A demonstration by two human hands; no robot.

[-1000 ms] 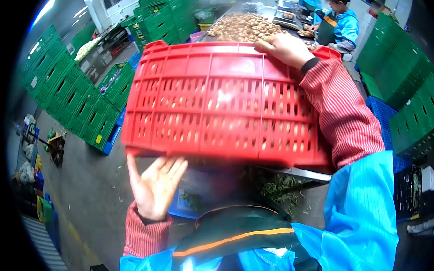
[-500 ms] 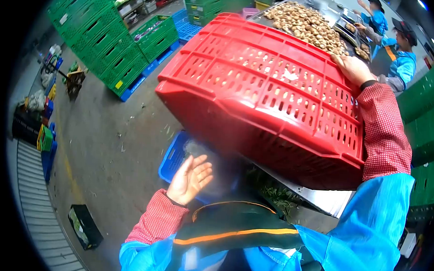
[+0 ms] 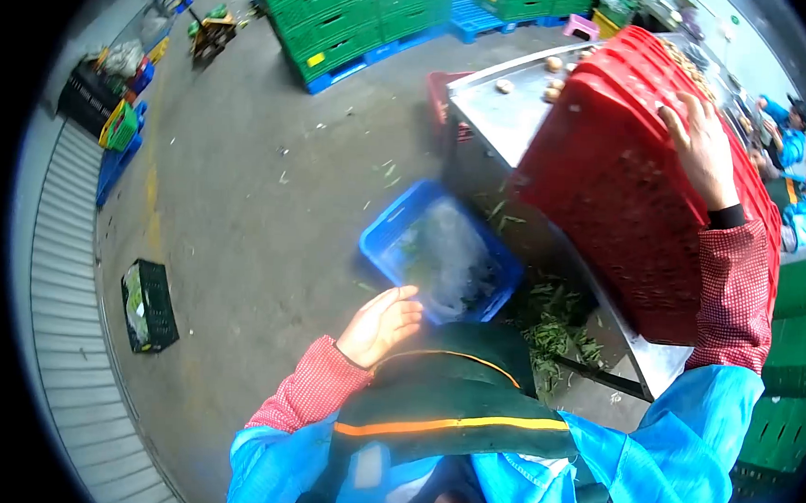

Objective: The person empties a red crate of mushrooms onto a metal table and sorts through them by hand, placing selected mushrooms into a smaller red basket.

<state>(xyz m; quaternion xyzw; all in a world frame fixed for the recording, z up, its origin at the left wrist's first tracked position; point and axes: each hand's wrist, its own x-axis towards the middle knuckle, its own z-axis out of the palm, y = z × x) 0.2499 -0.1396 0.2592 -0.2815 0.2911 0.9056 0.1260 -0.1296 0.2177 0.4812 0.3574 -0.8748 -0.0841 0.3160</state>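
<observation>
A large red plastic crate [image 3: 631,181] stands tipped up on the metal table [image 3: 499,112], its underside turned toward me. At its upper edge my right hand [image 3: 702,152] holds it, thumb and fingers apart against the plastic. My left hand [image 3: 382,327] is empty, palm up with its fingers stretched out, in front of my apron. Just beyond that hand a blue crate [image 3: 391,224] on the floor contains a clear plastic bag [image 3: 452,254]. Several pale-brown pieces [image 3: 553,74], seemingly mushrooms, lie on the table left of the red crate; most of its inside is hidden.
Green crates [image 3: 327,23] are stacked on blue pallets at the back. Cut leaves [image 3: 552,334] lie beneath the table. A black crate [image 3: 149,303] sits on the floor at left. Co-workers in blue [image 3: 800,219] stand at far right, near more green crates [image 3: 790,358].
The red crate has swung right and stands steeper, with my right hand still on its edge. My view has turned, bringing more floor and the table's near-left corner into sight. My left hand stays open.
</observation>
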